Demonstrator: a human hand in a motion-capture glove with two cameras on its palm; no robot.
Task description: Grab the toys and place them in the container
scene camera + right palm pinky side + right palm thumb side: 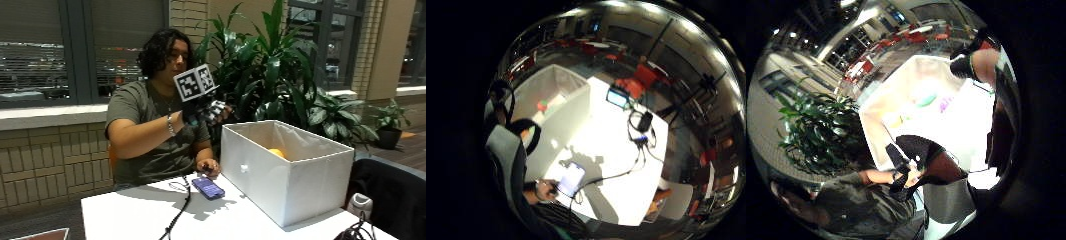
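White container: the tall fabric-sided container (286, 170) stands on the white table (133, 215), right in front of the seated person.
Toys inside: an orange toy (276, 152) shows against the far inner wall in the outside view; the little-finger palm view shows a red and green toy (542, 105) on the container floor. The thumb-side palm view shows faint green and pink shapes there, too washed out to name.
Right hand: the gloved right hand (208, 111) is raised at chest height, above and just behind the container's near rim.
Grip: cannot tell whether the fingers are spread or curled; no toy is visible in it.
Other hand: the bare hand (210, 167) rests by a purple phone (208, 188) on the table.
Progress: no toys show on the table, so the task looks finished or nearly so.
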